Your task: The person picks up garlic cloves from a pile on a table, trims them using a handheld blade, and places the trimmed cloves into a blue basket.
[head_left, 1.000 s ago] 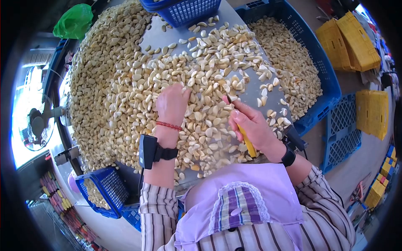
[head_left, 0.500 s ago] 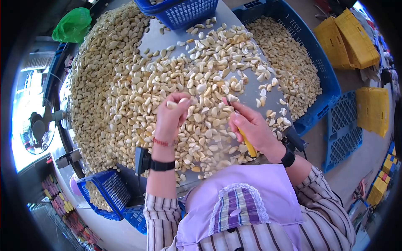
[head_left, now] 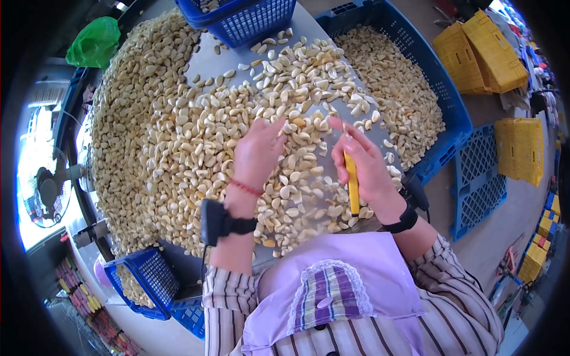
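Pale peeled garlic cloves (head_left: 202, 127) lie thickly over a grey metal table. My left hand (head_left: 258, 153) hovers over them, back turned up, fingers stretched to the right with no clove visible in them. Its palm side is hidden. In my right hand (head_left: 365, 169) is a small knife (head_left: 353, 187) with a yellow handle; the handle's end points down towards my body. The thin blade shows only faintly near the fingertips, pointing away from me. Both hands are apart, with loose cloves between and beneath them.
A large blue crate (head_left: 457, 115) full of cloves stands at the right. One blue basket (head_left: 249, 24) sits at the table's far side, another blue basket (head_left: 160, 276) at the near left. Yellow crates (head_left: 481, 53), a green bag (head_left: 95, 41) and a fan (head_left: 50, 187) surround the table.
The clove that was in my left hand no longer shows, and that hand has moved right with its fingers extended. My right hand has turned the knife more upright and shifted slightly away from me.
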Demonstrator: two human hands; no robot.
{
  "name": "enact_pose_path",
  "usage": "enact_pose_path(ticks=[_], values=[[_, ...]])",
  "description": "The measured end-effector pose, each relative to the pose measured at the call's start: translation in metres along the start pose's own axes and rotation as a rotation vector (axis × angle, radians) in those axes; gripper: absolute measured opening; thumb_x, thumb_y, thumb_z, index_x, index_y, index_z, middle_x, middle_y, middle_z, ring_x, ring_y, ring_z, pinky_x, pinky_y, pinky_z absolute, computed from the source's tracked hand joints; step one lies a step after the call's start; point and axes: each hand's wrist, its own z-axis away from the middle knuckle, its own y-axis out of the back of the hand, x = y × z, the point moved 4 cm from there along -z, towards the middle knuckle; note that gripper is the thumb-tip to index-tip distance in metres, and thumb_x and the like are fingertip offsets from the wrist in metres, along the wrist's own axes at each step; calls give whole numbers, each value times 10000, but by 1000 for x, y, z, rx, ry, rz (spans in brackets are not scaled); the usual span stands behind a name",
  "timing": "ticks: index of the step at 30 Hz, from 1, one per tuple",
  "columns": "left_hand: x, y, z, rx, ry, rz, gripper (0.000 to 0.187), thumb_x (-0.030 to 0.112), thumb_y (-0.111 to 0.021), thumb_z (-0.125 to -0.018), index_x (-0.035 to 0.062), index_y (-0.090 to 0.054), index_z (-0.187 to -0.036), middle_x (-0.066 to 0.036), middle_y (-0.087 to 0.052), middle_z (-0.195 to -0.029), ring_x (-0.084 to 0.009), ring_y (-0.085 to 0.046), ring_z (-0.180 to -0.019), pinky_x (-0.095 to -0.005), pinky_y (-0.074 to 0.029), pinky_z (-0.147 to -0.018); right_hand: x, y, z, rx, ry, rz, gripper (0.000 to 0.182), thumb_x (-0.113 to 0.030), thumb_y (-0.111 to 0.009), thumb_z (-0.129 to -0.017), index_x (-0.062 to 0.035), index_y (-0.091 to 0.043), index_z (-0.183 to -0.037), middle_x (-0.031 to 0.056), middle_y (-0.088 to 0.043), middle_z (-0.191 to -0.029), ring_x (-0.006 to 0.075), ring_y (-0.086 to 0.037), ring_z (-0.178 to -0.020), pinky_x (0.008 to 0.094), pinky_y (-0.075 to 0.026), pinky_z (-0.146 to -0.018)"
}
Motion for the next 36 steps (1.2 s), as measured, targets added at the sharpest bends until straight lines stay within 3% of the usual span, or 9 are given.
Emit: enact_pose_path(ticks=[4,7,11,16,18,24,28,32,36], values=[[-4,-16,-11,-78,128,105,330,108,-626,-853,-4,-587,-1161,7,-583,-827,-161,-600,-720,-301,-503,-692,1,1,4,-15,6,23,437,-285,-507,-956,-69,-457,-1333,4,-524,-723,59,-459,-492,185,-378,-462],[1,-10,12,-309,594,1054,261,177,-635,-842,41,-571,-1056,-61,-593,-894,-121,-564,-598,-214,-415,-453,4,6,5,1,-10,20,445,-247,-486,-957,-53,-428,-1353,23,-514,-724,68,-459,-487,183,-383,-465],[19,9,24,19,320,2002,200,170,-628,-860,50,-554,-1003,-47,-582,-808,-69,-497,-521,-157,-350,-401,6,11,0,33,-25,-11,445,-247,-483,-957,-41,-429,-1347,23,-519,-724,70,-457,-482,183,-386,-468],[-31,2,-14,103,657,1202,246,235,-623,-874,52,-605,-1038,-48,-598,-784,-75,-518,-543,-182,-354,-408,6,12,-7,26,-25,-36,445,-286,-514,-957,-52,-445,-1330,4,-531,-723,64,-467,-501,189,-374,-460],[-32,-12,-39,163,19,159,290,217,-658,-850,52,-604,-1082,-13,-549,-710,-49,-441,-498,-199,-327,-398,4,7,-5,18,-29,-21,441,-285,-512,-958,-50,-452,-1326,3,-529,-720,64,-465,-501,190,-373,-463],[-11,-6,-36,-339,642,885,207,205,-642,-851,85,-613,-1017,-17,-586,-745,-34,-525,-584,-190,-387,-431,-5,15,-2,49,-11,3,436,-280,-501,-960,-46,-462,-1327,4,-524,-714,66,-453,-492,189,-367,-464],[-9,4,-16,-267,111,1977,152,120,-528,-905,83,-531,-1052,-35,-569,-859,-34,-461,-505,-159,-306,-382,-4,22,-5,78,-21,-47,451,-279,-502,-957,-35,-451,-1334,4,-520,-712,69,-452,-482,190,-366,-460],[-16,10,-35,-27,216,2001,133,162,-544,-911,80,-567,-1013,-43,-576,-850,-43,-490,-534,-138,-304,-395,-1,23,-9,85,-32,-55,448,-273,-498,-957,-30,-454,-1330,5,-517,-708,69,-448,-486,191,-366,-461],[-20,-17,-89,131,292,771,174,229,-574,-897,62,-623,-884,-79,-600,-822,-171,-577,-583,-266,-438,-475,-5,18,-11,90,-33,-38,441,-271,-495,-956,-36,-461,-1328,4,-516,-705,68,-446,-495,193,-367,-462]])
